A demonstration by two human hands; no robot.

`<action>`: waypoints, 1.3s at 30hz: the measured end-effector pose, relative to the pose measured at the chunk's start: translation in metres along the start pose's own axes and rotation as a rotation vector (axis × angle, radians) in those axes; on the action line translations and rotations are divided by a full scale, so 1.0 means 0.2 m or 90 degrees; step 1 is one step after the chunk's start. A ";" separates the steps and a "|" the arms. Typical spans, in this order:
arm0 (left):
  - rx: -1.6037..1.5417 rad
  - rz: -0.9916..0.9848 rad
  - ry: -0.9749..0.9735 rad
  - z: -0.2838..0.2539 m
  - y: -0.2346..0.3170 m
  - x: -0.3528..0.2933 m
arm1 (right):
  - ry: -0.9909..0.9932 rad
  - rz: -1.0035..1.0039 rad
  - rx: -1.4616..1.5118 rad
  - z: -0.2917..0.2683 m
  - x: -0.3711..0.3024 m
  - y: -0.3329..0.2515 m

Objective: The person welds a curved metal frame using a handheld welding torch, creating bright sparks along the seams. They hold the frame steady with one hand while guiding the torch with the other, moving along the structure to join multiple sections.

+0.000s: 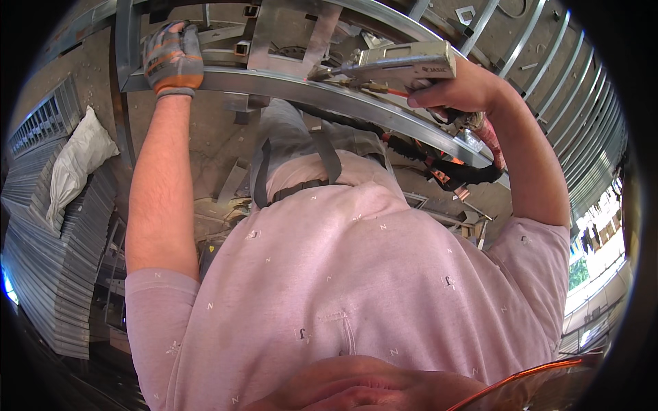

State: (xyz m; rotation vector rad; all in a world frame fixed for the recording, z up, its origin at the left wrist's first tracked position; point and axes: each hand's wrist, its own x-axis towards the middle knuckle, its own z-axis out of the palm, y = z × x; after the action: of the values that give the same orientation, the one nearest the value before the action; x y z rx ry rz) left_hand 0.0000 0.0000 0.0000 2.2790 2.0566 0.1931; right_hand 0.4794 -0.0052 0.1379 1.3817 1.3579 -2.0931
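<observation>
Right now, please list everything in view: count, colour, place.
tubular metal frame: one, silver, upper middle
boxy handheld metal tool: one, greyish, upper centre
wrapped cable bundle: one, black and red, below tool
thin metal bars: many, silver, upper right
crumpled fabric sack: one, white, left
stacked ribbed metal: uncountable, grey, left
trousers: pair, grey, centre
shirt: one, pink, centre
gloved left hand: one, grey and orange, on frame
bare right hand: one, ungloved, around tool

Bar (274,85) at 12: smooth glossy metal. Tool (404,63) at 1: scuffed, metal-looking. Sack (81,159) at 9: wrinkled, matt.
</observation>
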 end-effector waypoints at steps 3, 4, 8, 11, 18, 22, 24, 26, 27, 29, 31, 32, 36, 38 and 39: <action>-0.002 -0.002 0.003 0.00 0.01 0.00 | 0.001 -0.007 0.007 0.01 0.00 0.00; 0.001 -0.004 -0.001 0.00 0.02 0.00 | 0.006 -0.006 0.006 0.01 -0.01 0.00; 0.011 -0.030 -0.018 0.00 0.05 -0.01 | 0.017 0.004 -0.009 0.01 -0.01 0.01; 0.030 -0.008 -0.011 -0.02 0.04 0.00 | 0.006 -0.001 -0.012 0.00 -0.01 0.00; 0.009 -0.003 0.001 -0.02 0.04 0.01 | 0.026 0.004 -0.033 0.01 -0.01 0.00; 0.008 -0.010 0.000 -0.02 0.03 0.01 | 0.026 0.014 -0.020 0.01 -0.02 -0.01; 0.002 -0.010 -0.002 -0.02 0.03 0.01 | 0.030 0.015 -0.019 0.01 -0.02 -0.02; -0.005 -0.012 -0.006 -0.02 0.02 0.01 | 0.021 0.029 -0.029 0.00 -0.02 -0.03; -0.005 -0.010 -0.003 -0.02 0.02 0.01 | 0.017 0.036 -0.034 0.00 -0.02 -0.03; -0.005 -0.004 0.004 -0.02 0.01 0.00 | 0.014 0.043 -0.029 0.00 -0.02 -0.03; -0.007 0.006 0.010 -0.01 0.00 0.00 | 0.013 0.050 -0.028 0.00 -0.02 -0.03; -0.008 0.010 0.013 -0.01 0.00 0.00 | 0.013 0.054 -0.030 0.00 -0.02 -0.02; 0.000 -0.002 -0.005 -0.02 0.01 0.00 | 0.023 0.049 -0.021 0.01 -0.03 -0.02; 0.013 -0.001 -0.019 -0.04 0.02 0.00 | 0.031 0.052 -0.028 0.01 -0.03 -0.01; 0.012 -0.010 -0.026 -0.04 0.02 0.00 | 0.035 0.053 -0.031 0.01 -0.03 -0.01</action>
State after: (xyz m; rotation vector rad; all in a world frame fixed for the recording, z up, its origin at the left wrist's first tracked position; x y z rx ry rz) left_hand 0.0039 -0.0001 0.0080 2.2563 2.0655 0.1268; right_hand 0.4811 -0.0075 0.1444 1.4594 1.3387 -1.9695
